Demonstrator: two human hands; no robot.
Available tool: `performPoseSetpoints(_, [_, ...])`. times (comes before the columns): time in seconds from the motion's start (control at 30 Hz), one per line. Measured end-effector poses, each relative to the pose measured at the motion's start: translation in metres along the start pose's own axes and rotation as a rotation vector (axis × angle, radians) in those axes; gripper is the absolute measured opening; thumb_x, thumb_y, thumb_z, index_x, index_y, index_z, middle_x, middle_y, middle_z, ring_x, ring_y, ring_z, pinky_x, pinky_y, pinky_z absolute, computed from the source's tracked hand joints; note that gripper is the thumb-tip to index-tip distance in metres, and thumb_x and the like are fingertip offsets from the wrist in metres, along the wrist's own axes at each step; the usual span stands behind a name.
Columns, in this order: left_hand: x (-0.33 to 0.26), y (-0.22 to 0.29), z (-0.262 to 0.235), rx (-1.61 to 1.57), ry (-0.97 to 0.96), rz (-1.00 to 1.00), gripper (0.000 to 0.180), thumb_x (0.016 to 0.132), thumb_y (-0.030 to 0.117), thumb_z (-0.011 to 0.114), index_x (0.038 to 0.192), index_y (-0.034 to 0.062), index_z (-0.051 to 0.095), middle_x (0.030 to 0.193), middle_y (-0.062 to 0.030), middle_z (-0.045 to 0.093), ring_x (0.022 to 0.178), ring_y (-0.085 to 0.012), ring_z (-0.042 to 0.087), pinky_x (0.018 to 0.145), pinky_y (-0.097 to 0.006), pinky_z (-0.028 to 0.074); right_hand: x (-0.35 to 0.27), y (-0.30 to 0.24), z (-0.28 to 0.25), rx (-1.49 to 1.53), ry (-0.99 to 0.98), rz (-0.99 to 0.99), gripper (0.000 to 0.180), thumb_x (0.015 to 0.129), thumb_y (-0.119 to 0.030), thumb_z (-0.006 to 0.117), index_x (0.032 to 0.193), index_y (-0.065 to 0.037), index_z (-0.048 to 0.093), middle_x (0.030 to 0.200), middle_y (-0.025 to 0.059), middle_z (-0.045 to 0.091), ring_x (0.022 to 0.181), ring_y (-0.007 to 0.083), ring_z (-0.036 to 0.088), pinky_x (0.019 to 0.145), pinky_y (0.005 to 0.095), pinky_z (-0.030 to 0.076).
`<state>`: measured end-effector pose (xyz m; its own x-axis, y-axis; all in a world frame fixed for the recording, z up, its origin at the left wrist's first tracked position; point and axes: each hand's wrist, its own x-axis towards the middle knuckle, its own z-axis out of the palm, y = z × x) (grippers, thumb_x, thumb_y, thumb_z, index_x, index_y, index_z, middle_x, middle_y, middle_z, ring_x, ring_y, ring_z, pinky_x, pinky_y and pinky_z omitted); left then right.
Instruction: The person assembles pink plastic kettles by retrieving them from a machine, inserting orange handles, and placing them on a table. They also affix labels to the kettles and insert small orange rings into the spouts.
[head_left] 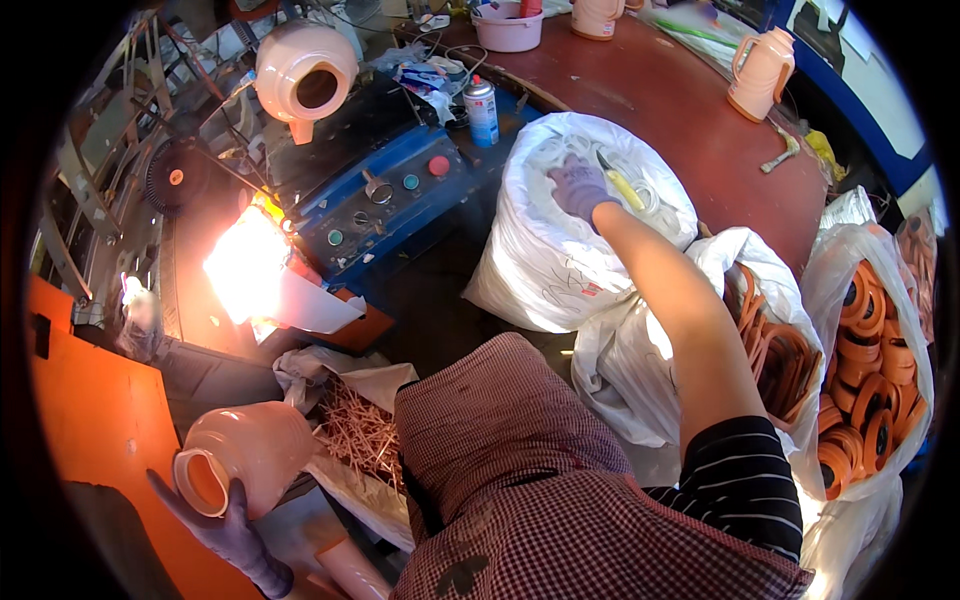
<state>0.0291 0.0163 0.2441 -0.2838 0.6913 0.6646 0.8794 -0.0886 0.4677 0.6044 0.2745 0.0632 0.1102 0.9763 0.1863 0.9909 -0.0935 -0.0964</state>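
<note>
At the lower left, my left hand (235, 532), in a dark grey glove, grips a peach plastic jug body (262, 450) near its round open end. The jug body lies tilted on its side, with the thumb on one side of the opening and the fingers on the other. My right hand (580, 188), also gloved, reaches into a white woven sack (515, 255) of white plastic rings (655, 185). Its fingertips are down among the rings, so I cannot see whether they hold one. Right beside it, a knife with a yellow handle (625, 188) rests on the rings.
Another peach jug body (305, 75) is mounted by the blue control panel (385, 195). A spray can (481, 112) stands behind the panel. Bags of orange handles (775, 350) and orange round parts (860, 390) crowd the right. A finished-looking jug (762, 75) stands on the red table (640, 85).
</note>
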Motion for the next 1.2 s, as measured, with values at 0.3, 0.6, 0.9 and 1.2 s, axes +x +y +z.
performPoseSetpoints(0.3, [-0.041,0.073,0.084,-0.429,-0.513,-0.062,0.108,0.061,0.013,0.087,0.151,-0.001,0.03,0.134,-0.0157,0.055,0.126,-0.0277,0.052,0.108,-0.04,0.039,0.006,0.036,-0.008,0.083,0.164,0.02,0.02,0.094,-0.025,0.056,0.101,-0.015,0.072,0.113,0.0162,0.064,0.108,0.0344,0.063,0.089,0.0476,0.05])
performPoseSetpoints(0.6, [-0.068,0.092,0.149,-0.485,-0.611,0.296,0.083,0.058,0.025,0.091,0.126,0.0021,0.051,0.119,-0.0166,0.06,0.108,-0.0386,0.059,0.095,-0.048,0.046,-0.015,0.018,0.042,0.024,-0.047,0.059,0.031,0.088,-0.03,0.063,0.11,-0.012,0.072,0.135,0.0076,0.058,0.117,0.0287,0.059,0.102,0.0413,0.043])
performPoseSetpoints(0.9, [-0.063,0.081,0.142,-0.445,-0.539,0.215,0.079,0.058,0.018,0.086,0.128,0.0032,0.052,0.121,-0.0166,0.061,0.113,-0.0343,0.059,0.097,-0.043,0.046,-0.008,0.013,0.027,0.072,-0.095,0.113,0.029,0.09,-0.028,0.059,0.112,-0.013,0.069,0.129,0.0067,0.06,0.119,0.0286,0.056,0.104,0.0422,0.038])
performPoseSetpoints(1.2, [-0.061,0.069,0.134,-0.513,-0.499,0.205,0.093,0.061,0.017,0.089,0.138,-0.0031,0.04,0.124,-0.0174,0.061,0.112,-0.0341,0.061,0.098,-0.043,0.047,-0.008,0.048,-0.015,0.187,0.253,0.063,0.019,0.083,-0.016,0.071,0.098,-0.004,0.072,0.093,0.0138,0.072,0.084,0.028,0.068,0.077,0.0367,0.053])
